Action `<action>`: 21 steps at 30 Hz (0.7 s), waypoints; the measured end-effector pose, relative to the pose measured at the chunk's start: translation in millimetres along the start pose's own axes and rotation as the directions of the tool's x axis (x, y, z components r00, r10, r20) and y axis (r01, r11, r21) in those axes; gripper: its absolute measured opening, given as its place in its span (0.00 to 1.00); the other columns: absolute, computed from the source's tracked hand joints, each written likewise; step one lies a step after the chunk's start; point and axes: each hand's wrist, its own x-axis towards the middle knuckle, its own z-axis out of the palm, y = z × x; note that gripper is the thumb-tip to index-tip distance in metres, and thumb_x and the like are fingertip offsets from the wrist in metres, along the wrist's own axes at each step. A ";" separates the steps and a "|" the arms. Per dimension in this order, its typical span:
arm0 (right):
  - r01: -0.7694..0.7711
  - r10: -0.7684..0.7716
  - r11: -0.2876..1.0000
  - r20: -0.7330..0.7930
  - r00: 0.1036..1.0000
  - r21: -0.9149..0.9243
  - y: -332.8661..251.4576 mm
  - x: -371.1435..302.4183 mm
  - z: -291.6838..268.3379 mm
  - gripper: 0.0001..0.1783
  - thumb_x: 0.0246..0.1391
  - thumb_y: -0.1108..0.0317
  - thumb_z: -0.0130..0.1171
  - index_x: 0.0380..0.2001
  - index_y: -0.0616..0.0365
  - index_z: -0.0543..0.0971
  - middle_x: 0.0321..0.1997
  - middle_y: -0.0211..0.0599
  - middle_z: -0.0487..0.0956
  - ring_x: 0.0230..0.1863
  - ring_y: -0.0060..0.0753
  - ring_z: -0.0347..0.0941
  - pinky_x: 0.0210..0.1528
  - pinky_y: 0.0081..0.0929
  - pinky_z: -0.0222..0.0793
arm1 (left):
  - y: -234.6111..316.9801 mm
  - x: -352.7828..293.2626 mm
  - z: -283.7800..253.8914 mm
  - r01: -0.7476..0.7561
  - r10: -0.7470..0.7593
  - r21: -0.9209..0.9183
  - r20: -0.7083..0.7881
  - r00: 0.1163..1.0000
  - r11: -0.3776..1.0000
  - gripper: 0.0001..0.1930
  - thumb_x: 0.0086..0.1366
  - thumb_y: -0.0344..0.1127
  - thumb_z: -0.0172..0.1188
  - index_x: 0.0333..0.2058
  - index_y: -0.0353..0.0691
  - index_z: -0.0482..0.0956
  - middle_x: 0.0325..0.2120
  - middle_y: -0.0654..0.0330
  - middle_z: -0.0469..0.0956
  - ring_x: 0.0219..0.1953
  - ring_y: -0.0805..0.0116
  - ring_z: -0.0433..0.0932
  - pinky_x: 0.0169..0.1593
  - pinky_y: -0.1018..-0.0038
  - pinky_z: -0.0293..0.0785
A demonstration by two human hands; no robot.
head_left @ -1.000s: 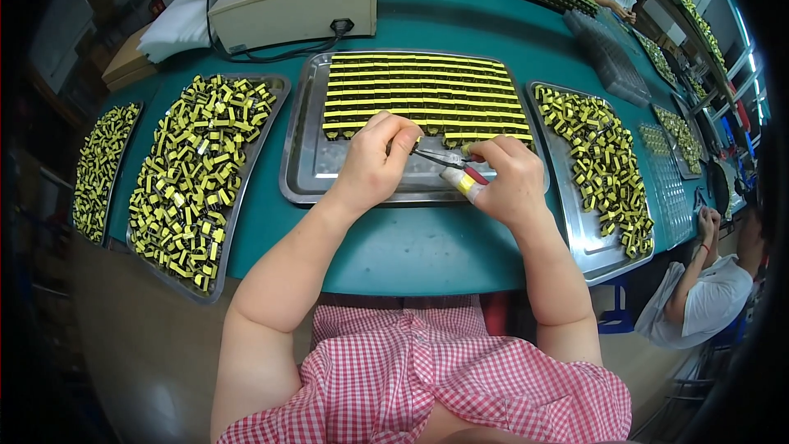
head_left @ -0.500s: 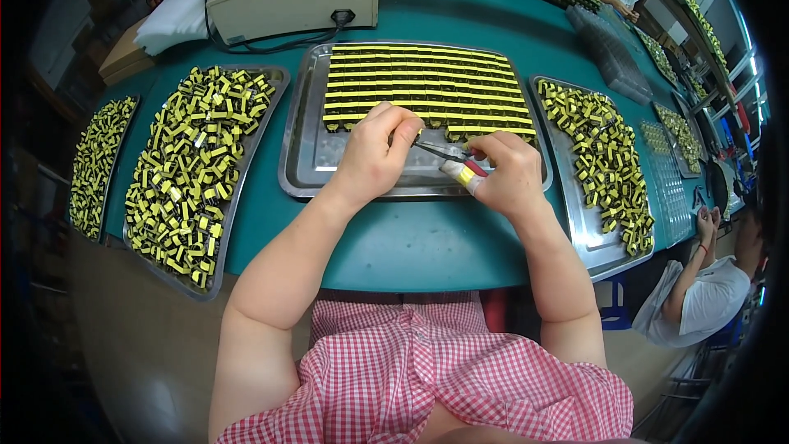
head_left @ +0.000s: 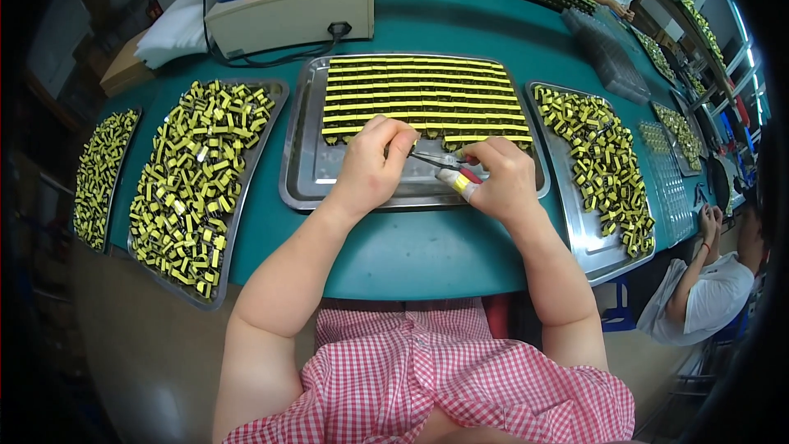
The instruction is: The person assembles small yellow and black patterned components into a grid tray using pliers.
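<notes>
My left hand (head_left: 371,166) is closed in a pinch above the near edge of the rows of yellow-topped black components (head_left: 423,97). A small yellow-and-black component (head_left: 413,148) shows at its fingertips, mostly covered by them. My right hand (head_left: 506,179) grips pliers (head_left: 470,174) with red handles, and a white and yellow wrap shows at its thumb. The metal jaws point left and reach the component; whether they close on it, I cannot tell. Both hands are over a metal tray (head_left: 289,177), whose front row has a gap between them.
Trays heaped with loose components stand at the left (head_left: 185,197) and right (head_left: 604,173), with another heap (head_left: 105,177) at far left. A beige machine (head_left: 296,13) with a power cord sits behind. Clear plastic trays (head_left: 608,54) are stacked back right. Co-workers (head_left: 699,292) sit at the right.
The view has tipped a little, so the tray and rows appear slightly lower. My right hand and the pliers have moved slightly left; my left hand keeps its pinch.
</notes>
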 end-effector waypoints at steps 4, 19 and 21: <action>-0.010 0.010 1.000 -0.011 1.000 -0.003 1.0 1.9 0.9 0.17 0.29 0.61 0.72 0.23 0.56 0.77 0.21 0.31 0.73 0.24 0.33 0.71 0.25 0.28 0.67 | 2.0 -0.9 -0.7 0.127 -0.129 -0.082 -0.025 0.991 0.989 0.11 0.65 0.35 0.47 0.31 0.34 0.76 0.23 0.64 0.70 0.23 0.78 0.68 0.26 0.81 0.65; -0.168 0.160 0.972 0.060 0.985 0.164 -5.0 1.0 -1.7 0.17 0.35 0.62 0.70 0.27 0.61 0.77 0.24 0.36 0.76 0.25 0.33 0.73 0.27 0.25 0.69 | 16.9 1.2 1.1 0.593 -0.569 -0.753 0.363 0.738 0.287 0.18 0.67 0.46 0.44 0.37 0.35 0.72 0.25 0.61 0.72 0.23 0.75 0.70 0.25 0.80 0.67; -0.205 0.192 0.960 0.084 0.978 0.191 -3.3 0.8 -0.7 0.17 0.36 0.62 0.69 0.27 0.61 0.77 0.24 0.36 0.76 0.24 0.32 0.73 0.27 0.25 0.69 | 19.7 0.7 2.3 0.568 -0.574 -0.785 0.353 0.739 0.249 0.18 0.67 0.45 0.43 0.38 0.34 0.71 0.27 0.59 0.72 0.24 0.74 0.70 0.25 0.78 0.68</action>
